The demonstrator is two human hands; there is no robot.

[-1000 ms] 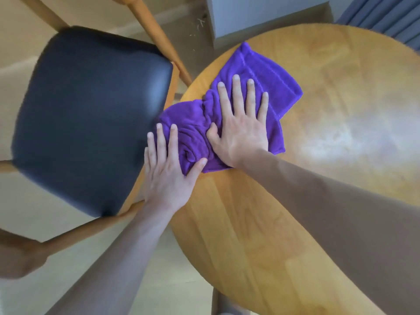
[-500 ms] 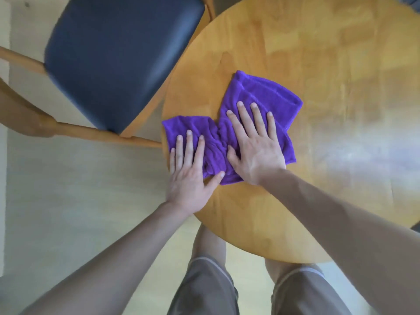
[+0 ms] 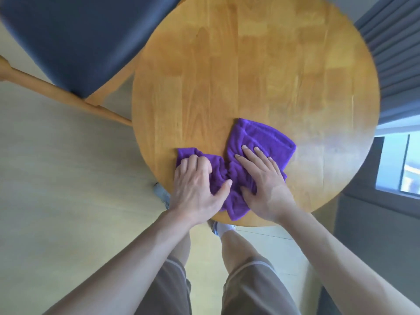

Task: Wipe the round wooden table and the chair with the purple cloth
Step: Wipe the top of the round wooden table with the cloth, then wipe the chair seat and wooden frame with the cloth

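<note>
Cloth (image 3: 259, 144) bunched at the near edge of the table (image 3: 250, 64), its length running left to right along the rim. Left hand (image 3: 195, 183), fingers curled, grips its left end; right hand (image 3: 261, 178) presses flat on its right half. Unwiped top lies beyond both hands; chair (image 3: 75, 35) far left of table.

Grey curtain (image 3: 395, 64) hangs beside a window (image 3: 397, 164).
</note>
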